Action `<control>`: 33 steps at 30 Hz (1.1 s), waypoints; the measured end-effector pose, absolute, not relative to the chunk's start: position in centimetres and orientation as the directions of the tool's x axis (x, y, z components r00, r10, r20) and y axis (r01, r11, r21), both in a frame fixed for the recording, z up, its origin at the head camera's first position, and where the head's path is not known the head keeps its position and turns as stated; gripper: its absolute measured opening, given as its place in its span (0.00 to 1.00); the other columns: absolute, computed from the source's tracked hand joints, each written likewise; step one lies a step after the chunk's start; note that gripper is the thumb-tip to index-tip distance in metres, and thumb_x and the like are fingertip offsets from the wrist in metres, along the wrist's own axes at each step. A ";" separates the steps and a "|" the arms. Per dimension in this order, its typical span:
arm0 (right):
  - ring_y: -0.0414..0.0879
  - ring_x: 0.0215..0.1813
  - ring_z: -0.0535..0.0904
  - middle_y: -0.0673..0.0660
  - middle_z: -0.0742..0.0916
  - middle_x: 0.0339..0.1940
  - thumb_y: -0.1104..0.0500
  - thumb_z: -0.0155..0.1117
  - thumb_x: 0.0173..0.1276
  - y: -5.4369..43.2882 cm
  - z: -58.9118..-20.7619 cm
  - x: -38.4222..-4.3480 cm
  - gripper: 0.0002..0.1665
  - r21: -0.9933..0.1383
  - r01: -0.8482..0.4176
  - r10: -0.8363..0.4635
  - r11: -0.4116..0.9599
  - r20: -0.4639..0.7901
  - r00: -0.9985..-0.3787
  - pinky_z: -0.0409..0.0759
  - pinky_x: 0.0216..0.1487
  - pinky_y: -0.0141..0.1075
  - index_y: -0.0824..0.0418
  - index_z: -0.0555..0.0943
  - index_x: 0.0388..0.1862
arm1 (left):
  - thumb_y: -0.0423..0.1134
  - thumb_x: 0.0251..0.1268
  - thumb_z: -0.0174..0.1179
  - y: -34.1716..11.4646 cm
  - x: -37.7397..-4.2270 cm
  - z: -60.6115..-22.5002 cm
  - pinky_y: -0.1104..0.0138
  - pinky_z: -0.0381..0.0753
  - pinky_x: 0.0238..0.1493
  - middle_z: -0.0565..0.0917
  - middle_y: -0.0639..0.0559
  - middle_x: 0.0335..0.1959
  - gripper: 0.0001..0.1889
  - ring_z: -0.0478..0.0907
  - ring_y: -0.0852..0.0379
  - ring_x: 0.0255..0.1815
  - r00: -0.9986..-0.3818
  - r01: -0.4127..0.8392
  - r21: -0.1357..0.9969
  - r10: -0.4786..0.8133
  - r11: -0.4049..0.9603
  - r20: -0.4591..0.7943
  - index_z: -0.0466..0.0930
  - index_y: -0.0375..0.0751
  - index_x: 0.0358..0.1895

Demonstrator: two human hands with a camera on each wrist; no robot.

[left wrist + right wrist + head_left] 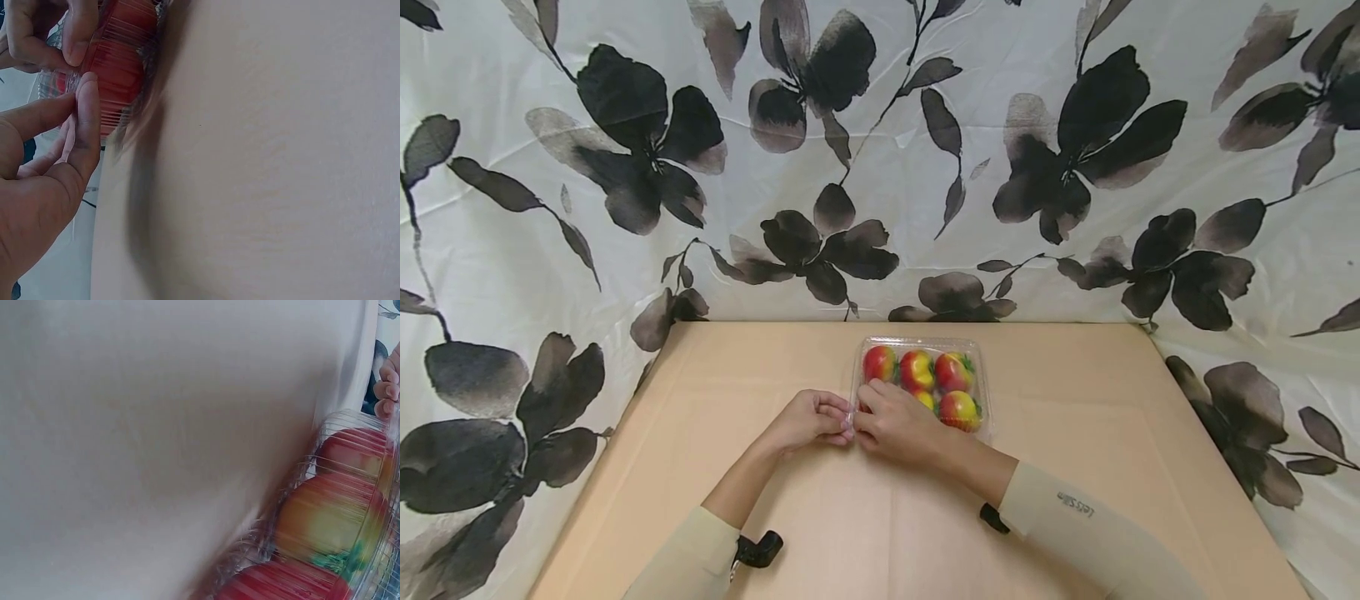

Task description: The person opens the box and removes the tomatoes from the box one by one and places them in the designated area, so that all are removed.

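Note:
A clear plastic clamshell box (pixel 987 408) sits on the table, its lid over several red-and-yellow fruits (pixel 954 371) with green leafy bits. At the box's left edge, my left hand (pixel 812 418) pinches the rim between thumb and fingertips, as the left wrist view shows with the hand (pixel 47 169) at lower left. My right hand (pixel 898 421) reaches across the near-left corner, hiding some of the fruit. Its thumb and finger pinch the same rim right beside the left fingertips. The right wrist view shows the ribbed box side (pixel 300 465) and fingertips (pixel 387 390) at the rim.
The box stands near the far edge of a tan table (pixel 1060 375). Behind and at the sides hangs a white cloth (pixel 940 258) printed with dark flowers. A black wrist-worn device (pixel 759 550) sticks out by the left sleeve, and another (pixel 994 518) by the right.

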State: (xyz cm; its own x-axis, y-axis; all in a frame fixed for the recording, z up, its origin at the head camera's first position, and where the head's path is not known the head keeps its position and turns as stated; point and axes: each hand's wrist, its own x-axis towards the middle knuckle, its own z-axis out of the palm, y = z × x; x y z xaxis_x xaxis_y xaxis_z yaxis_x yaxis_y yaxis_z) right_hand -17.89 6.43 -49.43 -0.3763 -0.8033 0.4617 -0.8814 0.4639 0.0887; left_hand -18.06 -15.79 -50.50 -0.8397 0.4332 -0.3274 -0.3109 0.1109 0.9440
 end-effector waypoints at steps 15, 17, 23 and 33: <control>0.46 0.40 0.69 0.52 0.74 0.33 0.53 0.69 0.68 6.4 -49.2 -18.0 0.08 0.109 -0.879 -0.805 0.464 0.465 -0.368 0.71 0.40 0.32 0.56 0.88 0.36 | 0.19 0.67 0.58 -15.3 -18.2 -50.1 0.64 0.93 0.41 0.87 0.48 0.31 0.15 0.89 0.56 0.32 -0.839 -0.309 0.944 0.436 0.114 -0.327 0.73 0.17 0.55; 0.46 0.40 0.68 0.51 0.74 0.33 0.53 0.69 0.67 6.4 -49.3 -18.0 0.08 0.106 -0.881 -0.804 0.461 0.469 -0.365 0.71 0.39 0.32 0.56 0.88 0.36 | 0.19 0.68 0.58 -15.4 -18.2 -50.1 0.64 0.93 0.41 0.86 0.48 0.32 0.14 0.89 0.56 0.32 -0.840 -0.304 0.945 0.435 0.118 -0.325 0.73 0.17 0.55; 0.45 0.40 0.68 0.51 0.73 0.34 0.53 0.68 0.68 6.3 -49.4 -18.0 0.07 0.091 -0.880 -0.808 0.466 0.448 -0.382 0.70 0.39 0.32 0.55 0.88 0.37 | 0.19 0.68 0.58 -15.5 -18.1 -50.2 0.64 0.93 0.41 0.86 0.45 0.33 0.15 0.89 0.56 0.33 -0.840 -0.293 0.948 0.440 0.124 -0.317 0.72 0.17 0.55; 0.44 0.43 0.68 0.51 0.74 0.36 0.51 0.67 0.70 6.4 -49.3 -18.1 0.09 0.068 -0.874 -0.815 0.481 0.401 -0.418 0.72 0.41 0.30 0.54 0.88 0.40 | 0.17 0.67 0.56 -15.4 -18.2 -50.0 0.64 0.93 0.41 0.84 0.45 0.32 0.14 0.88 0.55 0.32 -0.843 -0.267 0.953 0.444 0.145 -0.303 0.72 0.16 0.54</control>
State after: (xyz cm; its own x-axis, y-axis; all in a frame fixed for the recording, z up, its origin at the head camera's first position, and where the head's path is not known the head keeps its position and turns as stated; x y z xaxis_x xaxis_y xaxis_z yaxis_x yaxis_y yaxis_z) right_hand -18.10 6.40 -49.31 -0.4178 -0.8152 0.4012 -0.8738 0.4814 0.0683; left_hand -18.20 -15.43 -49.97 -0.8433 0.4436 -0.3034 -0.2666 0.1448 0.9529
